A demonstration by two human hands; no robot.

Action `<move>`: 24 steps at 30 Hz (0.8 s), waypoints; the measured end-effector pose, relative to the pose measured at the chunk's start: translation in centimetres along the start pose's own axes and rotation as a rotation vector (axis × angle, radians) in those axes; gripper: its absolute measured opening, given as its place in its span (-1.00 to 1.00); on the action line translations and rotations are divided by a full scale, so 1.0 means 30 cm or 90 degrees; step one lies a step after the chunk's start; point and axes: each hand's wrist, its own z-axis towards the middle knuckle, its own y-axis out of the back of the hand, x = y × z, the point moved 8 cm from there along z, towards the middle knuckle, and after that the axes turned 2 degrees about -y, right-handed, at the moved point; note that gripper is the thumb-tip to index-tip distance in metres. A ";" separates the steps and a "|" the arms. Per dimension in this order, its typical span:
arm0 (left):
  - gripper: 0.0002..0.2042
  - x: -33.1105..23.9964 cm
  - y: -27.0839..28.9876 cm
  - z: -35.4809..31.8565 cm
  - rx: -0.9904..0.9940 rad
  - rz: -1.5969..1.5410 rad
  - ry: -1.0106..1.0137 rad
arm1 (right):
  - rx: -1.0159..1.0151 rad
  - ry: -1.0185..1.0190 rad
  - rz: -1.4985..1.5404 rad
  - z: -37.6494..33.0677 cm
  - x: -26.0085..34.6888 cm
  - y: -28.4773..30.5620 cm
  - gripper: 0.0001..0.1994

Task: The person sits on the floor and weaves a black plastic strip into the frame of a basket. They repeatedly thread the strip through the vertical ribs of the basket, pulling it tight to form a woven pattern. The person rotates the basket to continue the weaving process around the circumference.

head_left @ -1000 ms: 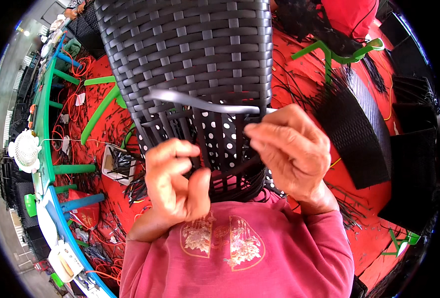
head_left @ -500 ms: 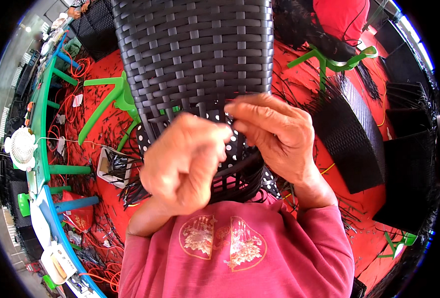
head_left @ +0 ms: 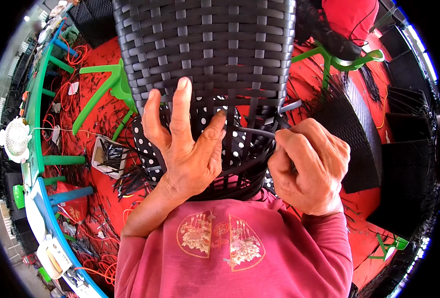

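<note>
A single fisheye view looks steeply down from the person's head. It sits very close above the hands (head_left: 244, 154) and woven panel (head_left: 205, 44). The red floor (head_left: 105, 114) curves away toward the rim.

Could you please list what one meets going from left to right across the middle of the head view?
White fan → small tray of black strips → left hand → grey strip → right hand → flat woven panel.

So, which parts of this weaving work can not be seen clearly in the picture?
- Head view: the end of the black strip is hidden inside the closed right hand.
- The weave behind the left hand is covered by its palm and fingers.
- The top of the black woven panel is cut off by the upper edge.
- The panel's lower rim is hidden by the pink shirt.
</note>
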 end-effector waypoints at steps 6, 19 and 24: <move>-0.81 -0.002 -0.033 0.014 0.112 0.044 0.038 | -0.066 -0.002 0.012 0.009 -0.004 0.020 -0.78; -0.91 -0.010 -0.045 0.026 0.082 0.051 0.023 | 0.008 -0.004 0.125 -0.008 -0.018 -0.038 -0.74; -0.87 0.028 0.045 -0.021 -0.017 -0.103 0.064 | -0.094 0.040 0.127 -0.010 0.011 0.034 -0.71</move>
